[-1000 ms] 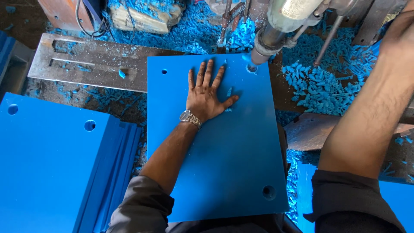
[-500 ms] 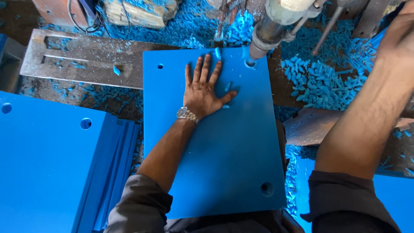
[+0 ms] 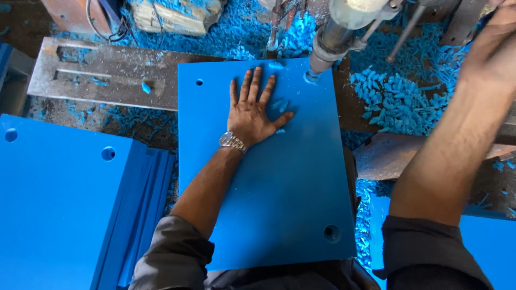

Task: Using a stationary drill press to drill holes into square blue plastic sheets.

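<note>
sleeves (image 3: 172,252): grey, rolled | left wrist: silver watch (image 3: 233,142)

Bright even daylight, right edge motion-blurred

Right hand (image 3: 497,45) blurred, edge-cropped

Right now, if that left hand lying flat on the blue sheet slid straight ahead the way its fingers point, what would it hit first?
Probably the far edge of the blue sheet, then the heap of blue shavings beyond. The left hand points just left of the drill spindle, though depth is unclear.
</note>
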